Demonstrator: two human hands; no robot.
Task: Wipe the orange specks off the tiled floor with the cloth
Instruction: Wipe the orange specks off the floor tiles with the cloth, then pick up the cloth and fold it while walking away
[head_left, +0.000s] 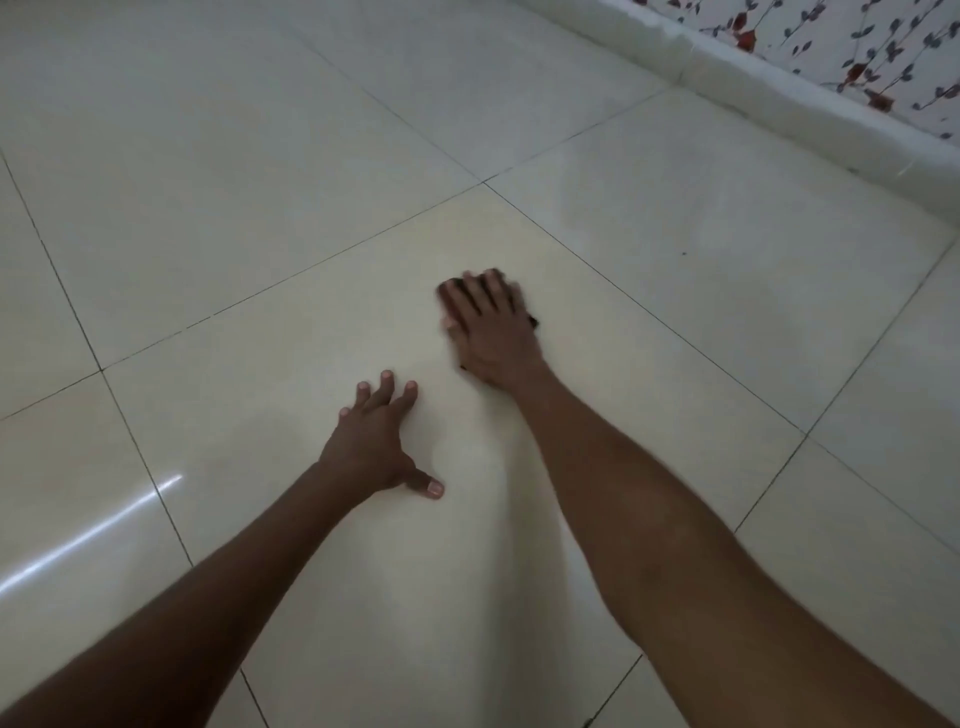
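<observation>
The left hand (376, 441) is bracing nearest the person, fingers spread and straight, fingertips and thumb pressing the cream floor tile (291, 332) and holding nothing. It is sitting toward the near side of the same tile that the cloth is on, a little apart from the working hand.

Beyond it, the right hand (491, 330) is lying flat with fingers extended, pressing down on a dark cloth (451, 287) rather than curling round it. Only slivers of the cloth are showing at the fingertips and beside the palm, and the hand is blurred, which suggests a scrubbing stroke is under way. The cloth is resting near the far corner of that tile, just short of the dark grout line (623, 301).

No orange specks are showing around the cloth; they may be under it or too faint to tell. To do this step well, the palm should be keeping even weight over the whole cloth, working short overlapping strokes and lifting to check the tile.

Farther off, a small dark speck (683, 253) is lying on the next tile past the grout line, and beyond that a pale skirting (779, 98) is running below floral wallpaper (883, 47).
</observation>
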